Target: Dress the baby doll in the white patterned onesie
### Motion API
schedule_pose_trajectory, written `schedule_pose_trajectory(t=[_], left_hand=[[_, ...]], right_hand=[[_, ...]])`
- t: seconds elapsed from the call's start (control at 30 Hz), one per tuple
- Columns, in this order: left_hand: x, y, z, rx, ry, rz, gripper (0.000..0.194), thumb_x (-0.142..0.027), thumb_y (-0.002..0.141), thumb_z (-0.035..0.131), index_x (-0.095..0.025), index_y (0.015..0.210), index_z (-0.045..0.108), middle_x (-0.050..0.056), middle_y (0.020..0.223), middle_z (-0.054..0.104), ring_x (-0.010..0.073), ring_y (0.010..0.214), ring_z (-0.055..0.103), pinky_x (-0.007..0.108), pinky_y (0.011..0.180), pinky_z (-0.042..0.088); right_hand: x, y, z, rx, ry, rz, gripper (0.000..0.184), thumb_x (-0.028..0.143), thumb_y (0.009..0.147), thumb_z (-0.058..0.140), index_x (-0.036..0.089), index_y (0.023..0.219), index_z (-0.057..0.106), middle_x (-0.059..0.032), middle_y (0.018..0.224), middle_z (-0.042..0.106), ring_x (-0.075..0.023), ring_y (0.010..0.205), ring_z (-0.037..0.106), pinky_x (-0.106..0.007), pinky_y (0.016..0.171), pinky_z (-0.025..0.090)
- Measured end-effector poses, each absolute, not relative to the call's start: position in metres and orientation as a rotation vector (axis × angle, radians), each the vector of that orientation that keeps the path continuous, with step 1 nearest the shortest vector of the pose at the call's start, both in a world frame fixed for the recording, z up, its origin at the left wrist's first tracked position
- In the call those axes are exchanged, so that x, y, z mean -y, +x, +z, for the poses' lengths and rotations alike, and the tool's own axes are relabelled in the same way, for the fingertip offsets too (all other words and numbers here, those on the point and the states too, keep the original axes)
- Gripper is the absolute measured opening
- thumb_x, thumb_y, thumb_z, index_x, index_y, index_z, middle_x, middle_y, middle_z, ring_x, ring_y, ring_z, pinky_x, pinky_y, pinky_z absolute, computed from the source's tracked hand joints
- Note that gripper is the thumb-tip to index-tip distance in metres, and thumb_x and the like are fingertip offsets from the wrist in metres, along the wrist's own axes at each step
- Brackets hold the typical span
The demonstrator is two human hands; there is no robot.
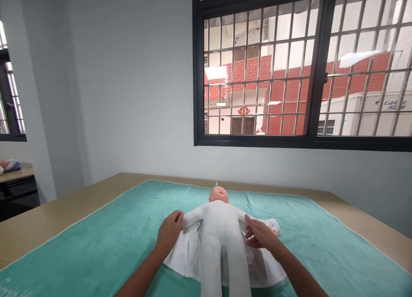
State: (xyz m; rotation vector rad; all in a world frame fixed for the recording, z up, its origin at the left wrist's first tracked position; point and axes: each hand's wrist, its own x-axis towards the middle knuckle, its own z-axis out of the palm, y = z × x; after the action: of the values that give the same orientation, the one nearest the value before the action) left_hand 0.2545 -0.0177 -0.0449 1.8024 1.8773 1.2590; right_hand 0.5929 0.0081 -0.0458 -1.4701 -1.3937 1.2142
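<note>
A baby doll (219, 228) with a white cloth body lies on its back, its head (219, 194) toward the wall. Under it a white garment (185, 256) is spread out on a green towel (109, 232). My left hand (170, 230) is closed at the end of the doll's arm on the left side, fingertips pinching the white sleeve. Beside the doll's other arm is my right hand (259, 233), fingers bent and apart, close to the cloth. It partly hides that arm's end. A printed bit of the white cloth (273, 225) shows past the right hand.
The towel covers much of a light wooden table (41, 215). Behind the table stands a grey wall (138, 95) with a barred window (257, 74). Another table (16, 173) with cloth on it is at the far left, past a wall corner.
</note>
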Motion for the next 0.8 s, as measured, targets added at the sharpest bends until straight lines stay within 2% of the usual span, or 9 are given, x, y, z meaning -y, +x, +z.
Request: schedule_pose_trajectory(t=[0.07, 0.17, 0.23, 0.3, 0.4, 0.57, 0.67, 0.8], left_hand=[[0.006, 0.234, -0.055, -1.904, 1.783, 1.341, 0.032, -0.039, 0.090, 0.036, -0.021, 0.087, 0.062, 0.005, 0.090, 0.069, 0.0215, 0.087, 0.064, 0.034, 0.083, 0.048], [-0.004, 0.218, -0.074, -1.842, 1.764, 1.355, 0.029, -0.035, 0.088, 0.038, -0.020, 0.093, 0.063, 0.007, 0.099, 0.069, 0.0222, 0.095, 0.063, 0.034, 0.087, 0.047], [-0.004, 0.214, -0.083, -1.833, 1.791, 1.286, 0.029, -0.034, 0.088, 0.038, -0.019, 0.094, 0.063, 0.007, 0.101, 0.069, 0.0222, 0.097, 0.063, 0.034, 0.088, 0.046], [-0.002, 0.213, -0.086, -1.843, 1.795, 1.200, 0.031, -0.034, 0.090, 0.036, -0.019, 0.094, 0.063, 0.007, 0.099, 0.069, 0.0213, 0.094, 0.063, 0.032, 0.085, 0.045], [0.003, 0.214, -0.085, -1.834, 1.752, 1.133, 0.033, -0.038, 0.091, 0.034, -0.021, 0.093, 0.063, 0.005, 0.091, 0.071, 0.0196, 0.085, 0.064, 0.029, 0.079, 0.045], [-0.002, 0.212, -0.086, -1.633, 1.601, 1.320, 0.035, -0.046, 0.086, 0.040, -0.021, 0.092, 0.063, 0.005, 0.092, 0.072, 0.0216, 0.088, 0.065, 0.030, 0.078, 0.047], [-0.009, 0.206, -0.089, -1.464, 1.383, 1.453, 0.039, -0.051, 0.080, 0.045, -0.019, 0.092, 0.063, 0.006, 0.085, 0.070, 0.0226, 0.081, 0.065, 0.032, 0.074, 0.049], [-0.012, 0.201, -0.085, -1.456, 1.097, 1.501, 0.044, -0.051, 0.067, 0.057, -0.017, 0.094, 0.061, 0.006, 0.083, 0.068, 0.0195, 0.068, 0.062, 0.030, 0.061, 0.047]], right_hand=[[-0.012, 0.589, -0.035, 1.574, -1.587, 0.746, 0.045, 0.060, 0.084, 0.046, 0.022, 0.060, 0.048, -0.0024, 0.061, 0.056, -0.0178, 0.053, 0.056, -0.033, 0.056, 0.045], [-0.012, 0.549, -0.019, 1.724, -1.442, 0.226, 0.039, 0.050, 0.088, 0.044, 0.023, 0.060, 0.042, -0.0025, 0.063, 0.054, -0.0200, 0.062, 0.052, -0.035, 0.062, 0.043], [-0.014, 0.506, -0.009, 1.848, -1.243, 0.218, 0.026, 0.041, 0.089, 0.047, 0.023, 0.071, 0.051, -0.0035, 0.076, 0.059, -0.0207, 0.073, 0.055, -0.035, 0.070, 0.045], [-0.021, 0.463, -0.002, 2.070, -1.041, 0.285, 0.013, 0.034, 0.085, 0.054, 0.025, 0.092, 0.060, -0.0051, 0.099, 0.063, -0.0228, 0.092, 0.058, -0.036, 0.083, 0.046], [-0.039, 0.414, 0.004, 2.514, -0.935, 0.243, 0.042, 0.037, 0.080, 0.062, 0.027, 0.120, 0.059, -0.0077, 0.118, 0.061, -0.0287, 0.111, 0.053, -0.041, 0.091, 0.044], [-0.061, 0.379, -0.003, 3.008, -0.919, 0.127, 0.040, 0.055, 0.085, 0.053, 0.032, 0.116, 0.064, -0.0046, 0.105, 0.067, -0.0269, 0.096, 0.063, -0.039, 0.081, 0.047], [-0.062, 0.378, -0.007, 2.963, -0.927, 0.007, 0.038, 0.056, 0.085, 0.054, 0.031, 0.111, 0.066, -0.0043, 0.099, 0.069, -0.0265, 0.095, 0.063, -0.038, 0.082, 0.046], [-0.054, 0.396, 0.008, 2.774, -0.953, 0.082, 0.033, 0.052, 0.085, 0.057, 0.031, 0.108, 0.067, -0.0035, 0.100, 0.069, -0.0246, 0.096, 0.062, -0.035, 0.082, 0.044]])
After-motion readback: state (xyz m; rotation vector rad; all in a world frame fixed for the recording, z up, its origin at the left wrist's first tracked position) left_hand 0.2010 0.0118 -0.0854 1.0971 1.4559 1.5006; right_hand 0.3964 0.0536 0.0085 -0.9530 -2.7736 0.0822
